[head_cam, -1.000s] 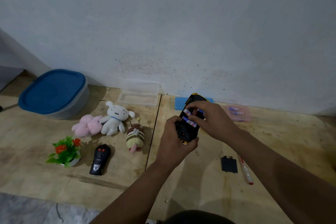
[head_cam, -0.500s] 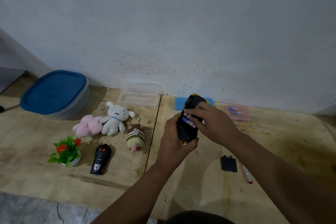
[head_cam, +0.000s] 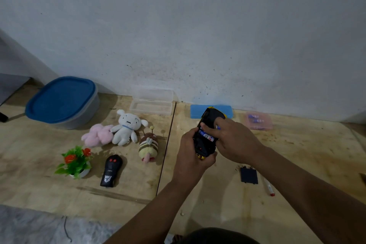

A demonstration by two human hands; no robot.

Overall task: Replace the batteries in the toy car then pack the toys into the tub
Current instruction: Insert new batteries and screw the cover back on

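Observation:
My left hand (head_cam: 191, 156) grips the upturned toy car (head_cam: 206, 140), black underneath with yellow edges, above the wooden floor. Batteries (head_cam: 208, 135) with blue and white labels show in its open compartment. My right hand (head_cam: 233, 140) lies over the car's far half, its curled fingers pressing on the batteries. The black battery cover (head_cam: 248, 175) lies on the floor to the right, beside a small screwdriver (head_cam: 267, 186). The tub (head_cam: 63, 103) with a blue lid stands shut at the back left.
A pink plush (head_cam: 98, 135), a white plush (head_cam: 126, 128), a bee plush (head_cam: 149, 147), a toy plant (head_cam: 76, 161) and a black remote (head_cam: 111, 170) lie at the left. By the wall are a clear box (head_cam: 151, 105), a blue case (head_cam: 198, 112) and a pink box of batteries (head_cam: 258, 122).
My right hand's fingers have slid further over the battery compartment, covering more of the batteries. The car has stayed in my left hand.

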